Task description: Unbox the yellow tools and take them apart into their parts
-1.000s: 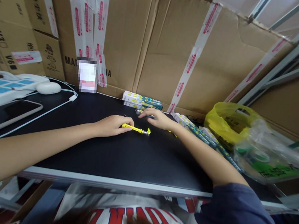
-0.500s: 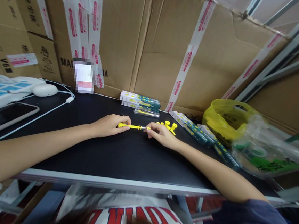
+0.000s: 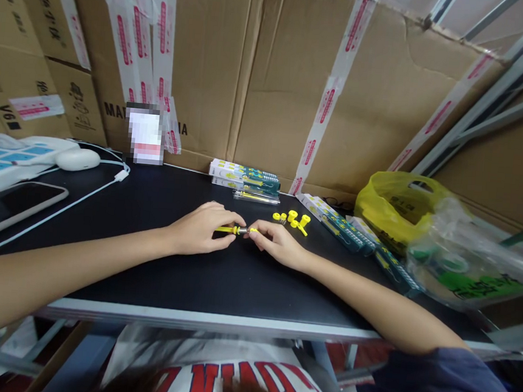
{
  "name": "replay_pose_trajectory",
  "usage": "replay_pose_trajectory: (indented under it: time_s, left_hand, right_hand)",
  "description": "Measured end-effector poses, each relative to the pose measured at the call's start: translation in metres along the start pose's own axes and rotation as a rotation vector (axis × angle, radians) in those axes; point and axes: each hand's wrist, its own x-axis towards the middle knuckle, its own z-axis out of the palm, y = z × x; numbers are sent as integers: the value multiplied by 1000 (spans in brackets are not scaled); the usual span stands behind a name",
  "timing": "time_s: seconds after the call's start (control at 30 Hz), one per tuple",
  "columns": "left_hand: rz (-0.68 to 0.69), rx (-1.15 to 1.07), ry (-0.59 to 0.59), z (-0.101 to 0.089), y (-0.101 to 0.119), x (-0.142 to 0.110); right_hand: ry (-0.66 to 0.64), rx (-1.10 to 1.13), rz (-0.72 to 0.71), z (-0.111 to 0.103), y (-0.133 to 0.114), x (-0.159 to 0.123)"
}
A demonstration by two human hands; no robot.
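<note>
Over the black tabletop, my left hand [image 3: 203,229] is closed around a slim yellow tool with a metal end [image 3: 224,229]; its rear part is hidden by the palm. Close on the right, my right hand [image 3: 280,243] pinches a small yellow piece [image 3: 253,230] at the tool's metal tip. Whether that piece is fitted on the tip I cannot tell. Just beyond my right hand lie several small yellow knob-like parts [image 3: 293,216]. Behind them sits a clear narrow packet [image 3: 256,197] with something thin and yellow in it.
Printed boxes [image 3: 245,175] are stacked at the back, and more boxes [image 3: 339,227] lie at the right. A yellow bag [image 3: 380,200] and a clear plastic bag [image 3: 470,269] stand farther right. On the left are a power strip [image 3: 12,159], a phone [image 3: 13,208] and a white cable [image 3: 73,204].
My left hand has shifted right and forward along the tool, covering more of its yellow body. My right hand has drawn slightly left and down, uncovering the loose yellow parts.
</note>
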Motion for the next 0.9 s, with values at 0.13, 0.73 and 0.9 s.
replay_pose_trajectory:
  time_s: [0.13, 0.73, 0.9]
  left_hand:
    - [-96, -125, -40, 3, 7, 0]
    - [-99, -252, -91, 6, 2, 0]
    - [-94, -278, -78, 6, 2, 0]
  right_hand:
    - [19, 7, -15, 2, 3, 0]
    - [63, -380, -144, 1, 7, -5]
    - [86, -437, -138, 2, 7, -6]
